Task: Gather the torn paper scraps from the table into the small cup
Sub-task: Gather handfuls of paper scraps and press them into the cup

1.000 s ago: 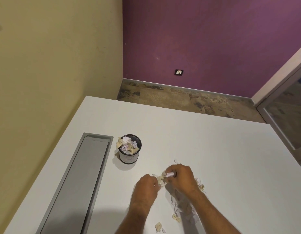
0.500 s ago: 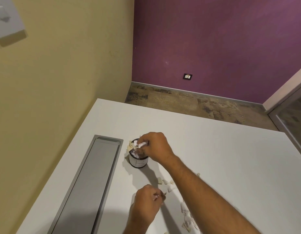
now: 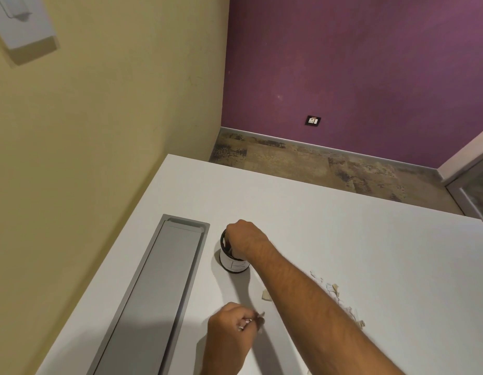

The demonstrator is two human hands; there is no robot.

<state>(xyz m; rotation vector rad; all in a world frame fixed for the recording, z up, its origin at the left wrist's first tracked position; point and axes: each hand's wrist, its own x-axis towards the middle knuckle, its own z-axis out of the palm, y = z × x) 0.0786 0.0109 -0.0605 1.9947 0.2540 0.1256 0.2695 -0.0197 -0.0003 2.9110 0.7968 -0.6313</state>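
Observation:
A small dark cup [image 3: 233, 263] with a white label stands on the white table [image 3: 343, 239]. My right hand [image 3: 245, 239] covers its mouth, fingers pushed down inside on the paper scraps there. My left hand [image 3: 232, 331] rests nearer to me on the table, fingers closed on a few small scraps. Loose torn paper scraps [image 3: 335, 293] lie on the table to the right of my right forearm, and one beige scrap [image 3: 266, 295] lies just left of the forearm. The cup's contents are mostly hidden by my hand.
A long grey recessed cable tray [image 3: 153, 293] runs along the table's left side, close to the cup. A yellow wall stands left of the table, and the table's far edge gives onto the floor by a purple wall.
My right hand carried scraps from the pile to the cup and now presses down into it. My left hand stayed near the front, holding scraps. The view shifted left.

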